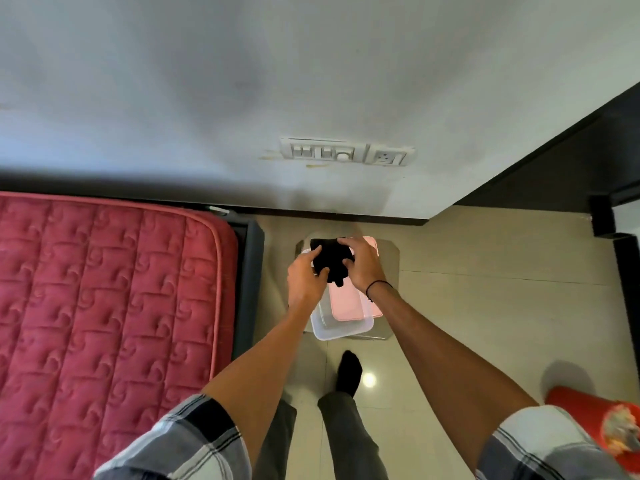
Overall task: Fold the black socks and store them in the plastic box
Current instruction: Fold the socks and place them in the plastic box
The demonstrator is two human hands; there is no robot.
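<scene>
While both hands grip them, the socks (331, 259) sit bunched at frame centre, above the box (323, 327). Left hand (304, 277) and right hand (362, 266) hide the box's far end; a pink lid (348, 304) covers its right side.

Both bare forearms reach forward and converge. The left hand (306, 277) and right hand (362, 266), fingers curled, grip a bunched black fabric sock bundle (330, 259) between them.
</scene>
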